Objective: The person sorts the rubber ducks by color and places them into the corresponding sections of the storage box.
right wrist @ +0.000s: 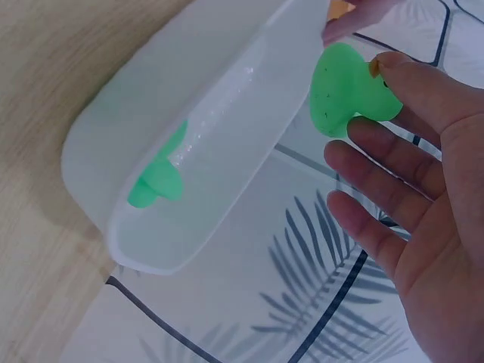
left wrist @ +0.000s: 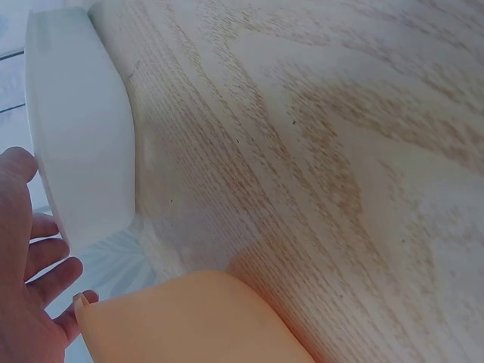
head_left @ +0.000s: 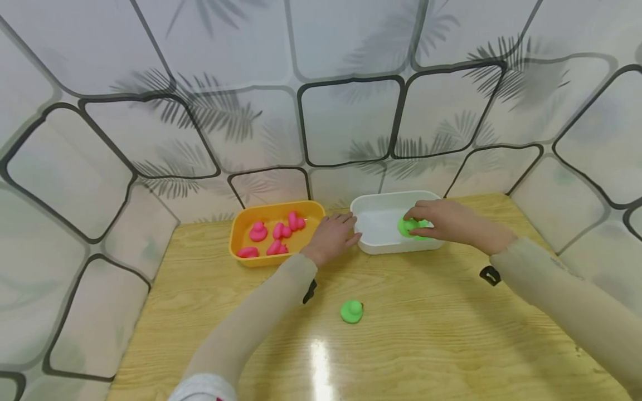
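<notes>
My right hand (head_left: 448,223) pinches a green toy duck (right wrist: 340,89) between thumb and fingers, above the right part of the white tub (head_left: 378,245). Another green duck (right wrist: 162,178) lies inside that tub, partly hidden by its wall in the right wrist view. My left hand (head_left: 331,236) is at the tub's left end, between it and the orange tub (head_left: 271,209). Its thumb is at the white rim in the left wrist view, with the fingers loosely extended and holding no duck. A third green duck (head_left: 351,312) sits on the table nearer to me.
Several pink ducks (head_left: 258,231) lie in the orange tub, left of the white one. Both tubs stand on a wood-grain table (head_left: 426,345), close to a patterned backdrop (head_left: 351,122) that also rises at both sides.
</notes>
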A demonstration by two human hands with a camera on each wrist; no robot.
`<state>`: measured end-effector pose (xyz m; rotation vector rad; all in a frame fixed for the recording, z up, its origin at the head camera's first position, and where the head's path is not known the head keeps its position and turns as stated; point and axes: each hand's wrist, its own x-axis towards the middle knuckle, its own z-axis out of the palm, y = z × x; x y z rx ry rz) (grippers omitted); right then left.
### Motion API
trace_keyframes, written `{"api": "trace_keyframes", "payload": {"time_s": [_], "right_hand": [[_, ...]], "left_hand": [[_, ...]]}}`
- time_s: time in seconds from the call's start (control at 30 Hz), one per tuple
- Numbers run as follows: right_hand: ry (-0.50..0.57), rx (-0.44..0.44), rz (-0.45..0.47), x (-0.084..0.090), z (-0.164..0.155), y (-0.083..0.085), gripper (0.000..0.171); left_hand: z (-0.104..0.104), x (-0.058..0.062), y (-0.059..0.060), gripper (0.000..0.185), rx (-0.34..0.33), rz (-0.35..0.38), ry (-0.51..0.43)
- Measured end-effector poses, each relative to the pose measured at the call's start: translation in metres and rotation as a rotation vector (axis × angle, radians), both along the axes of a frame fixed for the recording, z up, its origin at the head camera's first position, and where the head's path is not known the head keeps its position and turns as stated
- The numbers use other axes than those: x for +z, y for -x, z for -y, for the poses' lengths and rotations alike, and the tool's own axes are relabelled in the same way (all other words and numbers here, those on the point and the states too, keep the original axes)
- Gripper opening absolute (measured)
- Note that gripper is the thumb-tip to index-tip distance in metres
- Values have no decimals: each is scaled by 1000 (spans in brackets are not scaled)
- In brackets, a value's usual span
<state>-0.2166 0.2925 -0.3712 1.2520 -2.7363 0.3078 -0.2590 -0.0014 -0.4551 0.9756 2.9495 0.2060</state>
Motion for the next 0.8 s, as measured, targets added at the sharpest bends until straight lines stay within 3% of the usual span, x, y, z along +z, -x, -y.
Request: {"api": "trace_keyframes", "payload": {"time_s": [0.2,0.8], "right_hand": [[-24,-62,81,13,7,8,22],[-76,-187,149,34,1,41,24]], "left_hand": [[0,0,0,57,0,-6,2],[0,0,-1,57,5,-6,1]]}}
